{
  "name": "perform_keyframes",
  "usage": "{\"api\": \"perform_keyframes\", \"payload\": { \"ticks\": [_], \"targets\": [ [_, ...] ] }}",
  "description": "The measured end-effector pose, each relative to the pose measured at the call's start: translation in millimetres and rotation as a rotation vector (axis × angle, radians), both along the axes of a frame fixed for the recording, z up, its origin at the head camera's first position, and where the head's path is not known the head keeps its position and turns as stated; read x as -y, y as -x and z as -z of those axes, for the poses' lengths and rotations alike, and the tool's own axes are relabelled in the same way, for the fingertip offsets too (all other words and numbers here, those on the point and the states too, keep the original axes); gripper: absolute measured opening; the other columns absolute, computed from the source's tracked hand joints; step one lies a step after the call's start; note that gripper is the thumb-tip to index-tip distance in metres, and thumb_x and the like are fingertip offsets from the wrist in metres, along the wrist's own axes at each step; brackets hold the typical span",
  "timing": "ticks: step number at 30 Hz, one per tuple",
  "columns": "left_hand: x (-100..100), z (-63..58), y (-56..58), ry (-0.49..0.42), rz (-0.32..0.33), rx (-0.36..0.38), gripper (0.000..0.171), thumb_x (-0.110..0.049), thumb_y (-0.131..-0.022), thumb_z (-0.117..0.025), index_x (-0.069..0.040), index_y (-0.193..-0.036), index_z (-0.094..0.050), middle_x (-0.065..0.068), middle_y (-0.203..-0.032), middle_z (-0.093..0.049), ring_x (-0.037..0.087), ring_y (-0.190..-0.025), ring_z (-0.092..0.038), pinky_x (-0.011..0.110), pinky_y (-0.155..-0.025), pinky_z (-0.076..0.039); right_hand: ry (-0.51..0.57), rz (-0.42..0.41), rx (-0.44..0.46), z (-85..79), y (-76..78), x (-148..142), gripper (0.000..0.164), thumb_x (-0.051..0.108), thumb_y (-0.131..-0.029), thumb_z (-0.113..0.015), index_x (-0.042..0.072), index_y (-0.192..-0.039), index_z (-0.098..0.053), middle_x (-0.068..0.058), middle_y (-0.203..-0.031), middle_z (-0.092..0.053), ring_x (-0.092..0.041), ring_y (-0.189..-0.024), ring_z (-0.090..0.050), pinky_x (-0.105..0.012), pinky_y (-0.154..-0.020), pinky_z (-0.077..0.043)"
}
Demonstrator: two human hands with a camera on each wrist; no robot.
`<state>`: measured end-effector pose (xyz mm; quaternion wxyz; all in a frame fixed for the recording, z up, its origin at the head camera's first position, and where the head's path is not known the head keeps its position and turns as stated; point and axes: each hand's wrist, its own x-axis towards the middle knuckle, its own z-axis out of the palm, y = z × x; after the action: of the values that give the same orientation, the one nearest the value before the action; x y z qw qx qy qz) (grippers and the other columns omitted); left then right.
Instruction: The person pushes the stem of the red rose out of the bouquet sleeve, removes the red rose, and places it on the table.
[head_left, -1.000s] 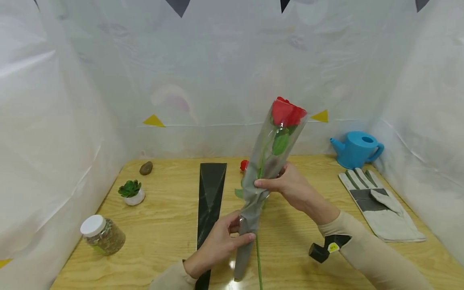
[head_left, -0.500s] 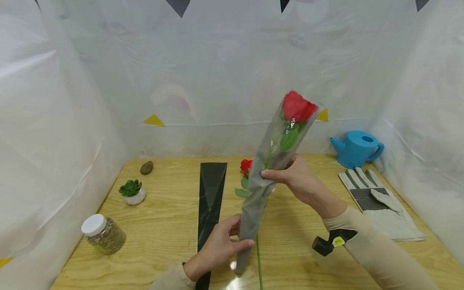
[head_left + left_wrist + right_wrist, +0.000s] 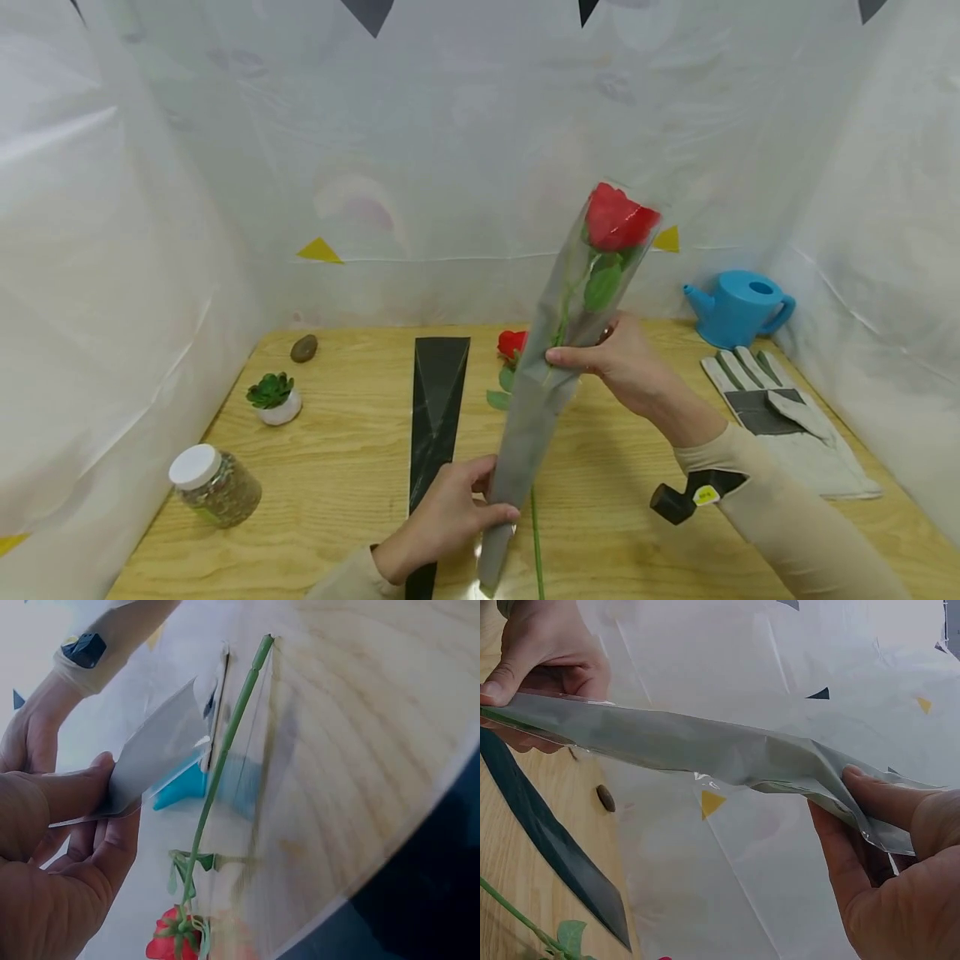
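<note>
A red rose (image 3: 617, 218) stands inside a long tapered sleeve (image 3: 528, 421), clear at the top and grey below, tilted to the right over the table. My right hand (image 3: 626, 367) grips the sleeve at mid-length, thumb across its front. Lower down, my left hand (image 3: 453, 510) pinches the narrow end between thumb and fingers. In the right wrist view the grey film (image 3: 727, 746) is creased close to the right thumb. Behind the sleeve a second rose (image 3: 225, 765) lies on the table, its long green stem bare; part of it is hidden in the head view.
A flat black sleeve (image 3: 435, 400) lies left of the hands. Farther left are a stone (image 3: 303, 348), a potted succulent (image 3: 273, 398) and a white-lidded jar (image 3: 216, 485). At right stand a blue watering can (image 3: 738, 308) and a pair of work gloves (image 3: 787, 425). White sheeting (image 3: 480, 167) encloses the table.
The wrapped rose has moved up and to the right with my right hand. The sleeve's crumpled middle has straightened out. My left hand has shifted slightly down, still on the narrow end.
</note>
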<state>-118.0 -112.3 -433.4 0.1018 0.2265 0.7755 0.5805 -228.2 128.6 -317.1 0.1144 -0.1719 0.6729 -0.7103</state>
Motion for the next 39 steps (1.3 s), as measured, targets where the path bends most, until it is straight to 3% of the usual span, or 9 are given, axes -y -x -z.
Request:
{"api": "perform_keyframes", "payload": {
  "ticks": [8, 14, 20, 31, 39],
  "targets": [
    [5.8, 0.2, 3.1, 0.049, 0.017, 0.021, 0.037, -0.008, -0.083, -0.080, -0.011, -0.118, -0.067, -0.008, -0.095, -0.068, 0.009, -0.084, -0.065, 0.025, -0.074, -0.054, -0.065, -0.016, -0.007, -0.7, -1.9, -0.8, 0.056, 0.000, -0.081, -0.081, 0.004, -0.127, -0.051, -0.015, -0.125, -0.056, -0.033, -0.111, -0.056, -0.041, -0.089, -0.051],
    [4.1, -4.7, 5.7, -0.095, 0.017, 0.103, 0.049, -0.010, -0.087, -0.078, -0.011, -0.131, -0.059, 0.002, -0.111, -0.065, 0.016, -0.096, -0.068, 0.032, -0.076, -0.056, -0.084, -0.035, -0.053, -2.3, -5.0, 3.2, 0.060, 0.003, -0.080, -0.083, 0.004, -0.130, -0.049, -0.016, -0.127, -0.055, -0.033, -0.113, -0.055, -0.041, -0.092, -0.050],
    [1.0, -10.0, 4.8, -0.146, 0.006, 0.156, 0.050, -0.011, -0.089, -0.076, -0.012, -0.135, -0.058, 0.005, -0.116, -0.065, 0.018, -0.099, -0.068, 0.034, -0.077, -0.056, -0.070, -0.039, -0.058, -3.8, -6.9, 5.6, 0.060, 0.001, -0.080, -0.082, 0.002, -0.131, -0.050, -0.015, -0.128, -0.056, -0.032, -0.115, -0.056, -0.042, -0.093, -0.049],
    [-6.7, -7.7, 1.2, -0.181, 0.004, 0.109, 0.051, -0.008, -0.088, -0.076, -0.009, -0.135, -0.057, 0.005, -0.116, -0.067, 0.018, -0.098, -0.068, 0.031, -0.078, -0.055, -0.167, -0.014, -0.120, -5.8, -10.9, 10.7, 0.066, 0.009, -0.075, -0.088, 0.001, -0.131, -0.053, -0.013, -0.125, -0.061, -0.031, -0.111, -0.060, -0.041, -0.091, -0.051],
    [-6.8, -5.5, -1.5, -0.195, 0.027, 0.128, 0.052, -0.005, -0.088, -0.075, -0.010, -0.136, -0.056, 0.006, -0.118, -0.065, 0.018, -0.099, -0.067, 0.033, -0.077, -0.056, -0.151, -0.076, -0.156, -0.1, -13.3, 13.0, 0.065, 0.007, -0.077, -0.086, 0.003, -0.132, -0.052, -0.015, -0.124, -0.061, -0.032, -0.111, -0.061, -0.043, -0.090, -0.052]
  ]
}}
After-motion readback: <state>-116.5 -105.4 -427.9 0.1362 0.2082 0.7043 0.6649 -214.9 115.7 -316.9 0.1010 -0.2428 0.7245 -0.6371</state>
